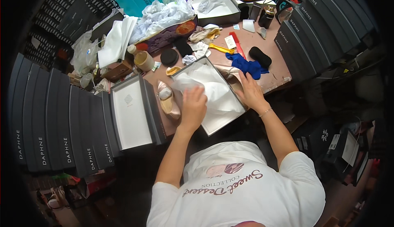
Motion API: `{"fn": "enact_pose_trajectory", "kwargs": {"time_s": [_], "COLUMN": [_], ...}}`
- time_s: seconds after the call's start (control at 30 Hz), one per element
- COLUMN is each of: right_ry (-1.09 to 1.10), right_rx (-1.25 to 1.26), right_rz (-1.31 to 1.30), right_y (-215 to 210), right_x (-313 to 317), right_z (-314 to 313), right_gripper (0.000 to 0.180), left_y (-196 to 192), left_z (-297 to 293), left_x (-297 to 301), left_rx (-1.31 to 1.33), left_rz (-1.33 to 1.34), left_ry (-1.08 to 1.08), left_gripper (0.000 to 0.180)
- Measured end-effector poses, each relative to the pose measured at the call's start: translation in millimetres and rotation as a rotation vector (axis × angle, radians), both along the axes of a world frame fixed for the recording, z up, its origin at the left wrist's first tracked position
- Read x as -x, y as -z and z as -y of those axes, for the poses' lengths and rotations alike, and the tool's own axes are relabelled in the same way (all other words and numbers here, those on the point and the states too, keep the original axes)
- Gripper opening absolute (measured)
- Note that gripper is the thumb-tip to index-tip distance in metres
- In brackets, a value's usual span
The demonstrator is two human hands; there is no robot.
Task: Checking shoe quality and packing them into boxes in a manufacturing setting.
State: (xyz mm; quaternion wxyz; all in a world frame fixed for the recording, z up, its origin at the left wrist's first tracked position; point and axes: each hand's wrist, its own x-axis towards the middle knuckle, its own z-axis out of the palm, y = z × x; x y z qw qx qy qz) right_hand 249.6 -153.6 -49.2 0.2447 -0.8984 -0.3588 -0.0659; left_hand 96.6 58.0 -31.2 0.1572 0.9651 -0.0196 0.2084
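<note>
An open grey shoebox (225, 123) lies tilted in front of me, with white tissue paper (209, 83) spread inside it. My left hand (193, 107) is over the near left side of the tissue, its fingers slightly bent, apart and a little blurred. Along the box's right edge is my right hand (252, 92), fingers stretched out, next to a pale pink shoe (228, 70) that is partly hidden by the box and the hand. Another pale pink flat shoe (167, 100), with white stuffing in its toe, sits left of the box.
An upturned box lid (132, 116) stands at left, beside a row of dark shoeboxes (57, 120). More shoeboxes (312, 34) are stacked at right. Behind lie a blue cloth (247, 65), a black sponge (260, 57), a red brush (237, 45), a jar (144, 61) and a carton of crumpled tissue (166, 17).
</note>
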Motion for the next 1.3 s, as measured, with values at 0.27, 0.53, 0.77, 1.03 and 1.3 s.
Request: {"fn": "enact_pose_trajectory", "kwargs": {"time_s": [0.27,0.53,0.77,1.03,1.3], "right_ry": [-0.114,-0.326,-0.217,0.006,-0.644], "right_rx": [-0.88,-1.082,-0.573,-0.247,-0.141], "right_rz": [-0.809,-0.918,-1.043,-0.623,-0.269], "right_y": [-19,-51,-42,-21,-75], "right_x": [9,86,76,-39,27], "right_z": [10,-30,-2,38,-39], "right_gripper": [0.059,0.066,0.061,0.048,0.093], "left_y": [45,-7,-7,-20,-21], "left_z": [7,61,78,6,-10], "left_x": [9,43,52,28,9], "left_rx": [0.22,1.02,0.773,0.182,1.293], "left_rz": [-0.104,0.069,-0.062,-0.174,0.126], "left_ry": [0.134,0.081,0.071,-0.299,-0.209], "left_gripper": [0.02,0.068,0.071,0.065,0.041]}}
